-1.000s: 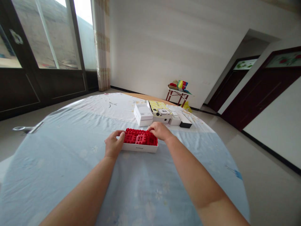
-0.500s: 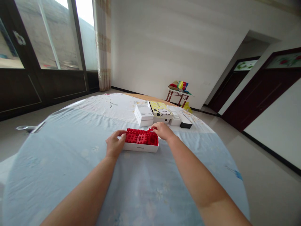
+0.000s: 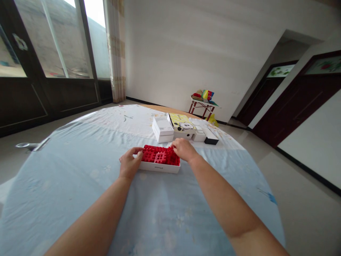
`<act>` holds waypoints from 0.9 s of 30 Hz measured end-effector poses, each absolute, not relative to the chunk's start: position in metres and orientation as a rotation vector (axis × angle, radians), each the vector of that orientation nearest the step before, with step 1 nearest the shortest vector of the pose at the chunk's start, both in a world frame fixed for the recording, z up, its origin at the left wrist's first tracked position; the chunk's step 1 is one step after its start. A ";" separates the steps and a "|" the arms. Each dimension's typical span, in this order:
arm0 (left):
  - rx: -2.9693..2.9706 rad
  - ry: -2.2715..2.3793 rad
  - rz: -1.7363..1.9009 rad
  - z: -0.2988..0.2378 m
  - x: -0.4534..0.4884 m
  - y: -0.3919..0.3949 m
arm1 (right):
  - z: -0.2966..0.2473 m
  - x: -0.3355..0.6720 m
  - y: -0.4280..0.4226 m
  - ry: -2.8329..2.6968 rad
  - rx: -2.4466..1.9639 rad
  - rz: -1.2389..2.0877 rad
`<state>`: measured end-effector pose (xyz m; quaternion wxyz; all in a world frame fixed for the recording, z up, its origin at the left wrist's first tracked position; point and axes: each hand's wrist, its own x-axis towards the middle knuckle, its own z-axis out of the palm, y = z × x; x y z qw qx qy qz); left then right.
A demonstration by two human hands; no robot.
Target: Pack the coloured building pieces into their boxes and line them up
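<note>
A white open box (image 3: 170,168) stands on the blue-and-white tablecloth, filled with red plastic building blocks (image 3: 160,157), some with a lattice, window-like form. My left hand (image 3: 130,160) grips the box's left end, its thumb at the near side and fingers along the far side. At the far right corner of the box, my right hand (image 3: 183,148) is closed in a pinch with its fingertips at a red block. The held block is mostly hidden behind my fingers.
Beyond the red-filled box stand a white box (image 3: 163,129), a yellow box with a cartoon mouse (image 3: 182,124), a small white box (image 3: 198,134) and a black-and-white box (image 3: 211,136). A small side table (image 3: 204,104) with colourful items is by the wall.
My right hand has shifted very slightly right and the red block at its fingertips shows less. My left hand stays on the box. The view has shifted slightly.
</note>
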<state>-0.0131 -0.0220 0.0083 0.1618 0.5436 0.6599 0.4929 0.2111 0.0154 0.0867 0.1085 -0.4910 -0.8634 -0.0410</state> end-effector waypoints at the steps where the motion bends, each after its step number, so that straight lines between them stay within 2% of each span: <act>1: 1.550 1.883 1.404 0.009 -0.013 -0.022 | 0.088 0.210 0.015 -2.542 -1.431 -0.117; 9: 1.562 1.847 1.461 0.007 -0.013 -0.021 | 0.093 0.222 0.025 -2.414 -1.442 0.476; 13: 1.569 1.846 1.453 0.007 -0.014 -0.022 | 0.081 0.225 0.027 -2.367 -1.349 0.539; 18: 1.559 1.863 1.437 0.007 -0.014 -0.022 | 0.063 0.225 0.028 -2.273 -1.316 0.370; 24: 1.535 1.879 1.408 0.004 -0.017 -0.019 | 0.055 0.227 0.031 -2.218 -1.212 0.768; 27: 1.538 1.881 1.419 0.003 -0.017 -0.018 | 0.054 0.232 0.028 -2.256 -1.133 0.814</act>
